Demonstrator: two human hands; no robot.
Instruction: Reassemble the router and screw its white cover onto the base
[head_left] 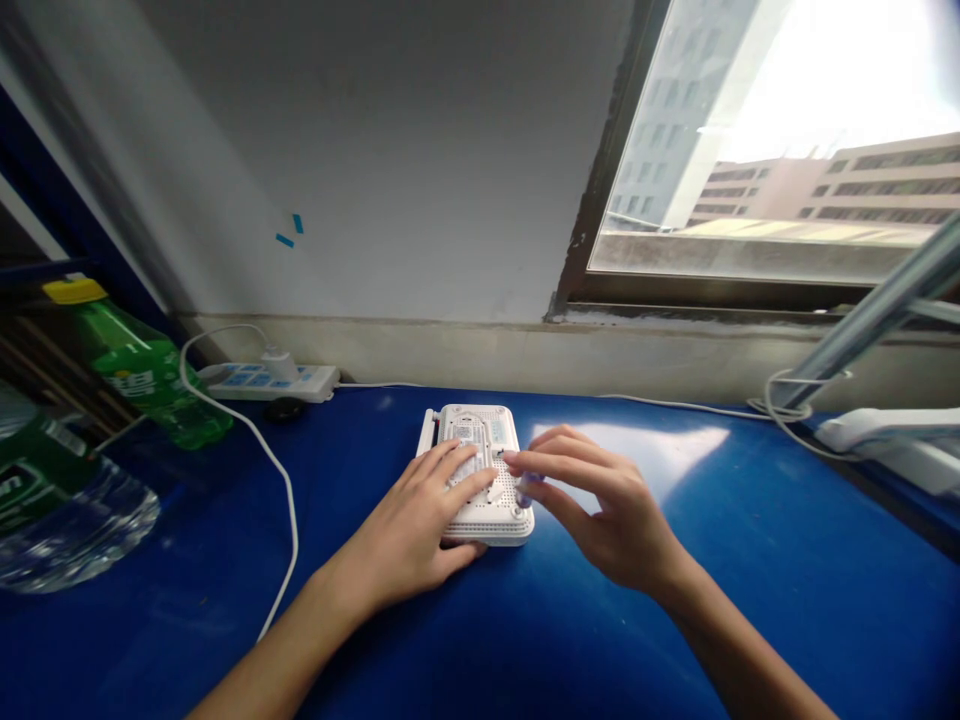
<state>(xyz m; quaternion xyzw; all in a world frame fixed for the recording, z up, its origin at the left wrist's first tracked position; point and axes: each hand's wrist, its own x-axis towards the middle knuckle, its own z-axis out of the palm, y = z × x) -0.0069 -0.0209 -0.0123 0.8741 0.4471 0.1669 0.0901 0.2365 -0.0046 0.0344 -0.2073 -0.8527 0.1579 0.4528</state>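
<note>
A small white router (480, 440) lies underside up on the blue table (525, 640), its vented base and label showing. My left hand (416, 530) rests flat on its near left part, fingers stretched over the vents. My right hand (600, 505) hovers at the router's right edge, fingers spread, with thumb and forefinger close together over a small translucent thing (525, 487) that I cannot make out.
A white power strip (259, 380) with a plugged charger sits at the back left; its white cable (289, 500) runs toward me. Two green bottles (146, 365) lie at the left. A lamp arm and white base (892, 435) stand at the right, under a window.
</note>
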